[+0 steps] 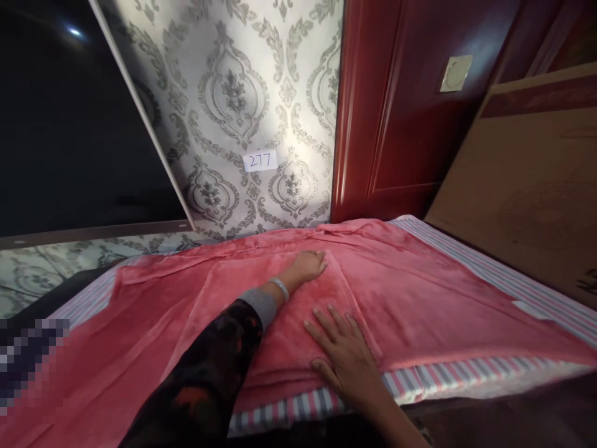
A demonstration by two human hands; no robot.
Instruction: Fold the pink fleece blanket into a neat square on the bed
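Observation:
A pink plush blanket [420, 298] lies spread over a striped cloth, with a folded panel in its middle. My left hand [308, 265], with a silver bracelet at the wrist, is at the far right corner of that panel. Its fingers are curled closed on the fabric there. Nearer to me, my right hand [346, 359] rests flat on the panel close to its right edge, fingers spread. Some loose wrinkles run across the blanket's left side.
The striped cloth [401, 382] shows along the front edge and at both sides. Behind stand a patterned wall with a paper marked "277" [260, 160] and a red wooden panel [415, 112]. A dark screen [84, 137] is at left, a large cardboard box [532, 186] at right.

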